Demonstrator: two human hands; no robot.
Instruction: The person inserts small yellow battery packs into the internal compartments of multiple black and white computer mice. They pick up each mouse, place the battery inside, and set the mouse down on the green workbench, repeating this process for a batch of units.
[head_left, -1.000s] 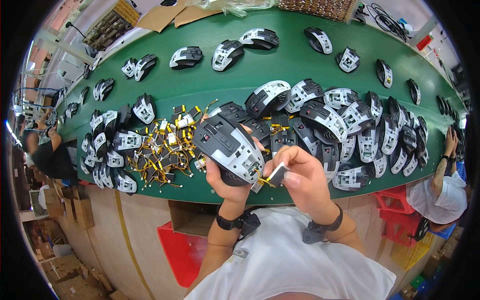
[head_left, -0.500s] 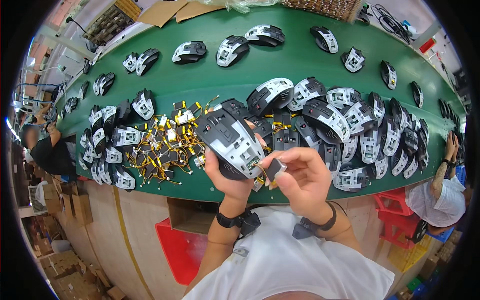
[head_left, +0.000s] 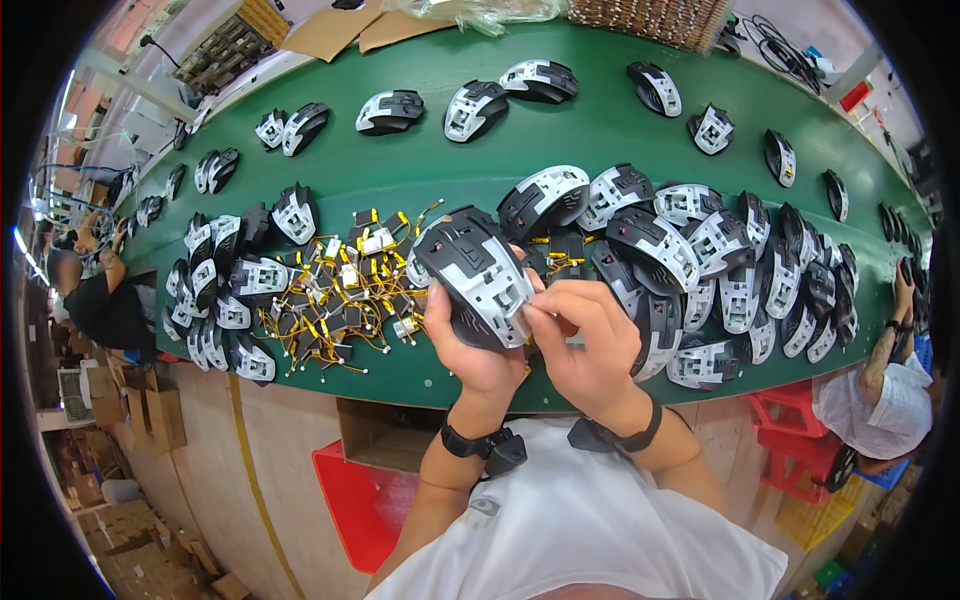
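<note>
My left hand (head_left: 468, 352) is wrapped round a black and white computer mouse (head_left: 468, 262), held tilted above the table's near edge. My right hand (head_left: 592, 340) pinches a small silver-edged battery (head_left: 519, 326) between thumb and fingers, against the opening at the mouse's near end. Fingers partly hide the battery and its wires. Left of the mouse lies a heap of small black batteries (head_left: 345, 290) with yellow and orange wires and white plugs. A pile of similar mice (head_left: 655, 245) begins just right of my hands.
More mice (head_left: 383, 112) stand spaced along the far side of the green table (head_left: 430, 170), with a smaller pile (head_left: 215, 270) at left. A red bin (head_left: 345, 500) and red stools (head_left: 790, 440) are below the near edge. Co-workers sit at far left (head_left: 105, 305) and far right (head_left: 880, 395).
My right hand has brought the battery from beside the mouse into its near-end opening. The mouse has shifted slightly right in my left hand; the whole view has moved a little.
</note>
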